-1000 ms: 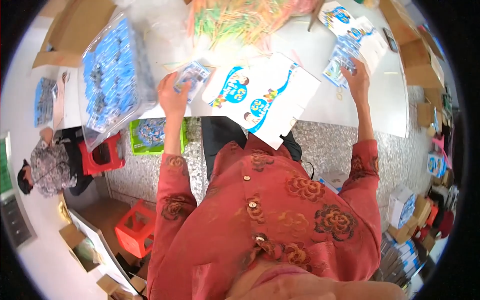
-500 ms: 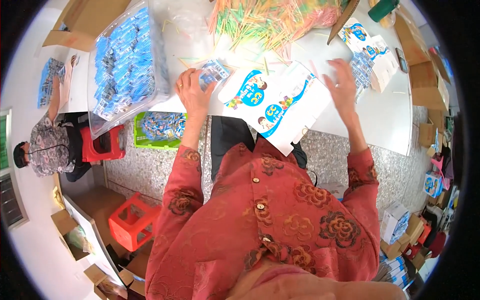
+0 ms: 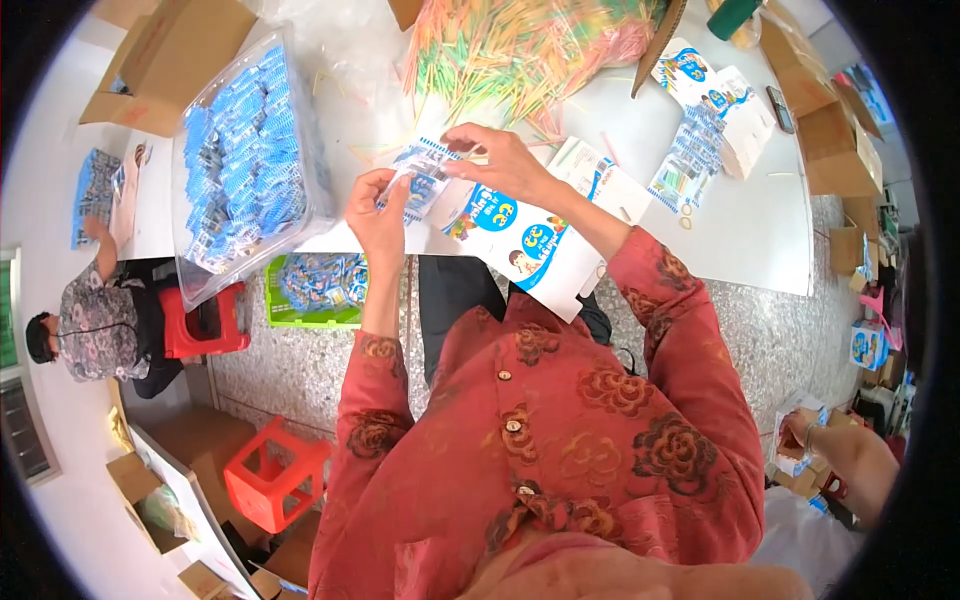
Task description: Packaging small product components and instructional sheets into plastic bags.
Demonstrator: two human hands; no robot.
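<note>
My left hand (image 3: pixel 378 222) is closed, pinching the left edge of a blue-and-white plastic packet (image 3: pixel 428 185) over the white table. From the right, my right hand (image 3: pixel 505 165) reaches across, its fingers bent together on the packet's upper right side; their tips are partly hidden. Just beneath and right of the packet lie flat printed cartons (image 3: pixel 545 262), white with blue ovals, overhanging the table's front edge. To the left stands a clear plastic tub (image 3: pixel 318 190) filled with rows of blue packets (image 3: pixel 245 150).
A heap of pastel straws (image 3: pixel 520 60) lies at the back. More packets (image 3: pixel 688 160), rubber bands (image 3: pixel 686 217) and a phone (image 3: pixel 780 108) are at the right. Cardboard boxes (image 3: pixel 175 65) flank the table. Below stand a green crate (image 3: pixel 312 318) and red stools (image 3: pixel 275 475). Other people appear left and lower right.
My right hand has swung left from beside the right-hand packets to the packet at my left hand. Another person's arm has come into view at the lower right.
</note>
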